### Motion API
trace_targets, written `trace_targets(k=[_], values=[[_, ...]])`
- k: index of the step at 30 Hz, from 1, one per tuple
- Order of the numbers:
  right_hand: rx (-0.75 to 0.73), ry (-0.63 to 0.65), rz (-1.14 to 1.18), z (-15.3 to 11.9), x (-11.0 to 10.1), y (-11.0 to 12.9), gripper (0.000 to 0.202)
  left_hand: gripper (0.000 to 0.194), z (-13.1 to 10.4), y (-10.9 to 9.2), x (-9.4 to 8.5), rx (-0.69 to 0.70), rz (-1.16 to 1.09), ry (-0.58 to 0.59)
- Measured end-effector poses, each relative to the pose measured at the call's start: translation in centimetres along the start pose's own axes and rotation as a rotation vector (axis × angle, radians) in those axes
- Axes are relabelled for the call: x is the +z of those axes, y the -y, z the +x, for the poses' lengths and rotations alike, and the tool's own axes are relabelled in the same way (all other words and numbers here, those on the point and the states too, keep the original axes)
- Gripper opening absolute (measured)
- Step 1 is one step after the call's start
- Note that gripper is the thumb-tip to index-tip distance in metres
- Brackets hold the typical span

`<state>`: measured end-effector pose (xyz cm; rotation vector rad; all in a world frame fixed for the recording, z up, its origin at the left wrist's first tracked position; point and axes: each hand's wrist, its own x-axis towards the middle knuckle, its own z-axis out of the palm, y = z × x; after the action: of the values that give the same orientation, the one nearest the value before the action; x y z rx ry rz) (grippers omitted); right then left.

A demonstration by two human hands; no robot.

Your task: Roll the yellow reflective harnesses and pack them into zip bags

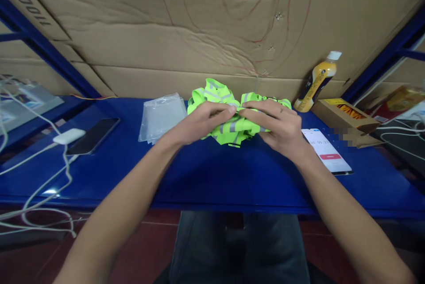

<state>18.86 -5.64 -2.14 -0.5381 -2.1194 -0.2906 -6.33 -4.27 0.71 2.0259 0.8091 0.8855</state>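
Observation:
A bundle of neon-yellow straps with grey reflective stripes (pixel 229 130) is bunched up above the blue shelf, at the middle of the view. My left hand (pixel 207 120) pinches its near part from the left, thumb and fingers pressed together. From the right, my right hand (pixel 277 122) grips the same bundle, its fingertips close to those of my left hand. The straps partly hide behind both hands. Just left of the bundle lies a stack of clear plastic bags (pixel 162 118).
The blue shelf (pixel 212 186) has a cardboard back wall. On the left are a dark phone (pixel 96 135), a white adapter (pixel 69 136) and cables. To the right stand a yellow bottle (pixel 317 82), an open carton (pixel 345 118) and a lit phone (pixel 327 151).

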Motion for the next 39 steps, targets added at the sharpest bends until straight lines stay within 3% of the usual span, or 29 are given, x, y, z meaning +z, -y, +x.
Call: trace_targets(k=[5,8,10,12,15,17,20,23,28,31,33,37,39], values=[[-0.096,-0.109,-0.020,-0.2,0.8,0.7,0.049,0.049,-0.4,-0.6,-0.9,-0.115,-0.235,0.095],[-0.028,-0.038,0.016,0.4,0.7,1.2,0.051,0.048,-0.3,-0.4,-0.6,-0.075,-0.294,0.000],[0.061,0.039,0.070,0.8,0.8,1.4,0.066,0.049,-0.2,-0.2,-0.4,0.013,-0.213,-0.107],[0.145,0.078,0.132,0.9,1.0,1.2,0.077,0.049,-0.3,0.0,-0.4,0.126,0.008,-0.205],[0.268,0.095,0.189,0.7,1.3,0.5,0.066,0.037,-0.6,0.0,-0.5,0.262,0.420,-0.269],[0.327,0.105,0.236,0.5,1.2,-0.1,0.063,0.031,-0.8,-0.1,-0.4,0.327,0.561,-0.252],[0.372,0.091,0.292,0.5,1.1,-0.5,0.061,0.031,-0.7,0.0,-0.2,0.382,0.526,-0.222],[0.400,-0.001,0.296,0.6,1.2,-0.4,0.055,0.035,-0.2,0.3,0.0,0.403,0.409,-0.239],[0.346,-0.083,0.227,0.5,1.5,-0.1,0.049,0.041,0.5,1.2,-0.1,0.236,0.177,-0.151],[0.226,-0.118,0.146,0.1,1.5,0.1,0.035,0.047,0.5,1.4,-0.2,0.126,0.066,-0.143],[0.115,-0.135,0.110,-0.2,1.7,0.2,0.028,0.052,0.4,1.3,-0.5,0.069,-0.005,-0.068],[-0.098,-0.169,0.004,-0.4,2.4,0.0,0.039,0.045,0.0,0.7,-1.0,-0.114,-0.194,0.181],[-0.157,-0.199,-0.019,-0.2,2.6,0.0,0.041,0.042,-0.1,0.3,-1.2,-0.143,-0.240,0.150]])
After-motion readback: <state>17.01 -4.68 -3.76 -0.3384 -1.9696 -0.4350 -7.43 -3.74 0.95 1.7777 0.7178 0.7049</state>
